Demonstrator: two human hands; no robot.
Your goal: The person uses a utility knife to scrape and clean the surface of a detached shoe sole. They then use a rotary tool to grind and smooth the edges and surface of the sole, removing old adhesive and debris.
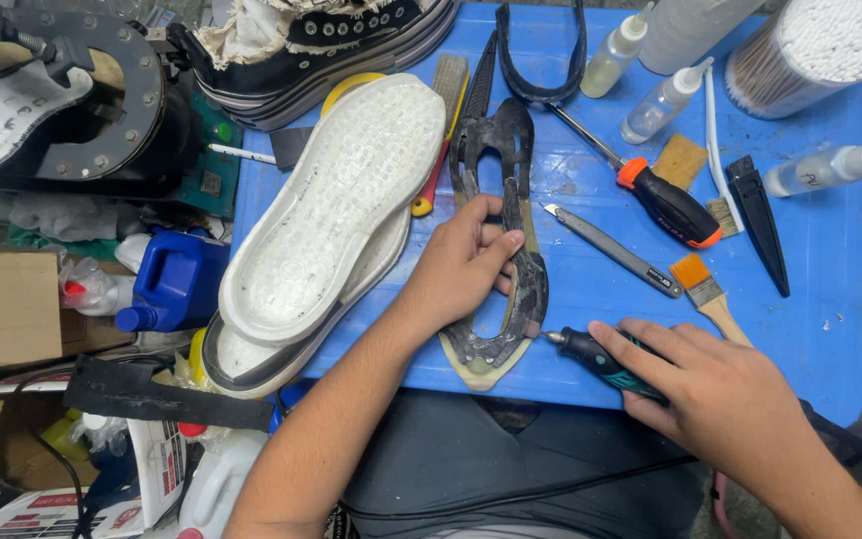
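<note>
The blue table (810, 329) carries everything. Just beyond the left hand's (461, 268) knuckles, to its outer side, lie two pale shoe soles (336, 215), stacked and overlapping. Under the left hand is the black cut-out sole layer (523, 299), flat on a tan insole piece (481, 374); the fingers are spread and pressed down on it, thumb across its narrow strip, pinning rather than gripping. The layer looks thin, light and floppy, with openings that would likely tear or curl, so holding it flat close to the worked edge seems the best grip. The right hand (720, 399) is closed around a small rotary tool (596, 357), whose tip touches the layer's edge beside the left wrist. Beyond the right hand lie a screwdriver (665, 205), a utility knife (616, 250) and a small brush (705, 289).
</note>
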